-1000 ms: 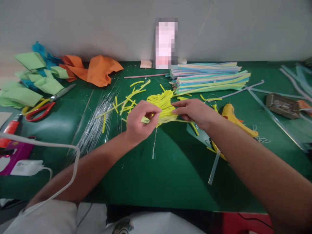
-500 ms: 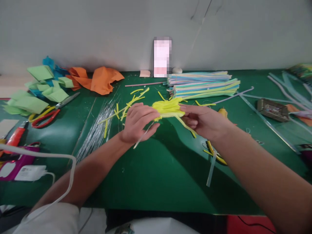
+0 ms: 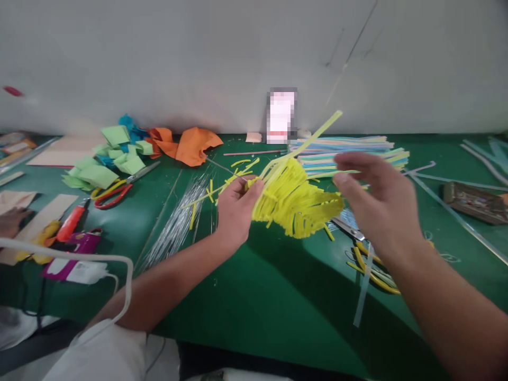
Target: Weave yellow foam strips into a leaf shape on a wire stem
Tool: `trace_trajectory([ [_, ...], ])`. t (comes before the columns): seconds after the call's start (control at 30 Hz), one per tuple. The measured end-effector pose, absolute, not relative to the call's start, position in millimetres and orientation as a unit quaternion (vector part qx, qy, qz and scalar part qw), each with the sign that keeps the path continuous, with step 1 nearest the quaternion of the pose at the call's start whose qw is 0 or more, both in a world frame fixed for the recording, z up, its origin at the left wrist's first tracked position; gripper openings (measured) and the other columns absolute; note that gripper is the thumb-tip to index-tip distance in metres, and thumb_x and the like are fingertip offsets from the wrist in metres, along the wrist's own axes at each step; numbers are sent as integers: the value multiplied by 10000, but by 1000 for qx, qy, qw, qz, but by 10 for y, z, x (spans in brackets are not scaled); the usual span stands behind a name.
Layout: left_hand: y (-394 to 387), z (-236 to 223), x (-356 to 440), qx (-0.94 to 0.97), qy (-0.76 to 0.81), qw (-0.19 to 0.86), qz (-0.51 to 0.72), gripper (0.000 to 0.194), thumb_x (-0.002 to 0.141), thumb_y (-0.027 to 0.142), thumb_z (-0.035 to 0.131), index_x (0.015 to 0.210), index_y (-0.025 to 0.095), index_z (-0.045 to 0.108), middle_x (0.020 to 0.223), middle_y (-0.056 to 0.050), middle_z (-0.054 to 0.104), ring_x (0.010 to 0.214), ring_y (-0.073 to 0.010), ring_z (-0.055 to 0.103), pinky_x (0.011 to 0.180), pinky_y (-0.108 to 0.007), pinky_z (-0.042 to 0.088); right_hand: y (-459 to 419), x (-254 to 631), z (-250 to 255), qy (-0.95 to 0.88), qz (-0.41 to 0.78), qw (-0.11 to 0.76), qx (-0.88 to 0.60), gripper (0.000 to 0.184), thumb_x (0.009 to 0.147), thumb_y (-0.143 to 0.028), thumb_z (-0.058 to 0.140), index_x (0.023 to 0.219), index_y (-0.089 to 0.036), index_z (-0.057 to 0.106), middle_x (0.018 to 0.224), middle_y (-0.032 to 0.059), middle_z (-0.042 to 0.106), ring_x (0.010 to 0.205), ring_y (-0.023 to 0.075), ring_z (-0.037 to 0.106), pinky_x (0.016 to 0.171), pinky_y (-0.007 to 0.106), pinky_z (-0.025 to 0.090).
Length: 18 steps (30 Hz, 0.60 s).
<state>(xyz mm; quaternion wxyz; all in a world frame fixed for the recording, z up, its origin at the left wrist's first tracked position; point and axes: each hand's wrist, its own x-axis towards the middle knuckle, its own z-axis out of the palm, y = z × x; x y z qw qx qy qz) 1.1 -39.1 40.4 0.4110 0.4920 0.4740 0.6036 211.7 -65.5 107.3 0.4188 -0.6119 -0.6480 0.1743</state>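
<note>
My left hand pinches one end of a yellow fringed piece above the table. It is made of many close-set strips that look like pipe cleaners, and a thin wire sticks out past my fingers. One long pale yellow strip rises from the held end toward the upper right. My right hand is off to the right of the piece, thumb and forefinger apart, with nothing visible between them. Below it lie yellow-handled scissors, partly covered by loose strips.
Bundled pastel pipe cleaners lie behind the hands, near a propped phone. Thin wires, red-and-yellow scissors, green paper pieces and orange paper are leftward. Another person's hand shows at far left.
My right hand has let go of the yellow piece and moved right. The piece is now turned with its fringed face showing, and a long strip stands up from it. The view has shifted leftward.
</note>
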Motion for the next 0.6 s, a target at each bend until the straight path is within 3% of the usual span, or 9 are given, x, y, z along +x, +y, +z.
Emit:
trace_trajectory([
  [0.1, -470, 269, 129, 450, 481, 500, 562, 290, 830, 463, 668, 956, 206, 624, 777, 6, 635, 693, -111, 607, 631, -251, 515, -611, 2021, 978, -678, 193, 345, -620, 364, 839, -436, 623, 1136, -227, 655, 1043, 85, 715, 903, 251, 655, 797, 392, 482],
  [0.23, -578, 186, 168, 459, 511, 538, 489, 294, 813, 457, 674, 915, 183, 641, 845, -32, 700, 723, -138, 645, 650, -273, 530, -435, 2011, 787, -706, 226, 207, -639, 287, 881, -425, 528, 889, -195, 699, 766, 35, 683, 678, 185, 586, 617, 306, 397],
  [0.33, -579, 269, 38, 580, 535, 512, 339, 276, 791, 434, 700, 721, 170, 661, 793, -45, 707, 670, -143, 636, 602, -269, 503, -317, 2091, 607, -708, 244, 189, -636, 270, 870, -369, 523, 960, -192, 705, 881, 35, 717, 767, 191, 624, 661, 288, 417],
  [0.43, -540, 416, -136, 652, 550, 496, 163, 383, 871, 451, 586, 615, 178, 664, 606, -41, 663, 482, -130, 557, 481, -274, 429, -277, 2132, 435, -710, 233, 155, -647, 309, 881, -347, 488, 1016, -184, 714, 892, 50, 733, 765, 199, 642, 662, 289, 427],
  [0.53, -469, 475, -207, 742, 558, 333, 166, 394, 860, 421, 607, 544, 186, 607, 514, -21, 588, 443, -115, 473, 461, -267, 342, -299, 2092, 308, -723, 215, 125, -645, 357, 890, -343, 477, 1105, -179, 710, 998, 87, 745, 847, 232, 664, 688, 306, 446],
  [0.6, -389, 417, -177, 768, 542, 251, 230, 240, 839, 352, 643, 669, 182, 653, 600, -18, 625, 491, -109, 481, 497, -259, 351, -323, 2047, 248, -742, 208, 120, -626, 372, 898, -335, 477, 1155, -183, 699, 1104, 100, 726, 931, 248, 662, 729, 319, 456],
])
